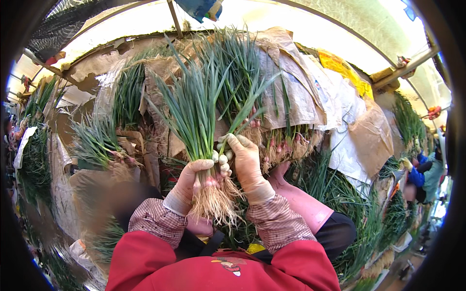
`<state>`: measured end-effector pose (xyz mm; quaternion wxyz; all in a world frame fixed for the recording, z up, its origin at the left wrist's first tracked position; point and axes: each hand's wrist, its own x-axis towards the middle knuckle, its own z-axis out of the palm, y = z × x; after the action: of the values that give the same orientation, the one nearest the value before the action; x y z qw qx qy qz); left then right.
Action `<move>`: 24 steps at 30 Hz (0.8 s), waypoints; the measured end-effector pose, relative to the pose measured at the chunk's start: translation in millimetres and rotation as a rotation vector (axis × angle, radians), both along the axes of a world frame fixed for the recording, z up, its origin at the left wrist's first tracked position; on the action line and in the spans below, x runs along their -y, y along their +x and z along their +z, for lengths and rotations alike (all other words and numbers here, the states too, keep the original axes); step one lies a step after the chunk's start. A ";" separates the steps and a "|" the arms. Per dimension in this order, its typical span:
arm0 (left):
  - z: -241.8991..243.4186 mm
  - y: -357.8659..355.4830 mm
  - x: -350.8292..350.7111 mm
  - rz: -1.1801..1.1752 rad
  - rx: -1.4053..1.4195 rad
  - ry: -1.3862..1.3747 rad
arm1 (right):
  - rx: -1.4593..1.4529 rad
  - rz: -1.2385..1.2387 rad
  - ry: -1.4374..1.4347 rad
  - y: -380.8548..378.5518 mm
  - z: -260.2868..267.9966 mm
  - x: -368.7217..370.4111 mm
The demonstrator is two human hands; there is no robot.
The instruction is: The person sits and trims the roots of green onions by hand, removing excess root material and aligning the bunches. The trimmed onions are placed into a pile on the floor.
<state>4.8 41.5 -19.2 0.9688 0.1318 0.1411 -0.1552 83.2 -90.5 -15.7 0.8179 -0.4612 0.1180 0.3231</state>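
Note:
Gloved, my left hand (192,178) grips a bunch of green-leaved bulb plants, like young garlic or spring onions (198,123), just above the pinkish bulbs. Their pale roots (213,203) hang towards me, and the leaves fan away upright. Thumb and fingers of my right hand (245,156), gloved too, pinch the stem of a separate plant (242,112) at the right side of the bunch. Several whitish round bulbs (223,159) show between the two hands; which stems they belong to I cannot tell. The right plant's leaves lean to the right.
More plants lie beyond the bunch (238,69), under a woven plastic sheet (291,87), and at left (98,142). Loose greens (346,203) spread at right. My pink boot (302,200) is beside my right forearm. At far right a co-worker (426,174) sits among plants.

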 end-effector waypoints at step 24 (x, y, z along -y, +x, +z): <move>8.0 12.1 -10.5 -0.063 -0.038 0.175 | 0.289 0.337 -0.658 101.7 -22.2 51.9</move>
<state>16.9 52.0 -11.2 0.9454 0.2173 0.1681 -0.1752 184.9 -142.4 -37.8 0.5701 -0.7524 0.0216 0.3293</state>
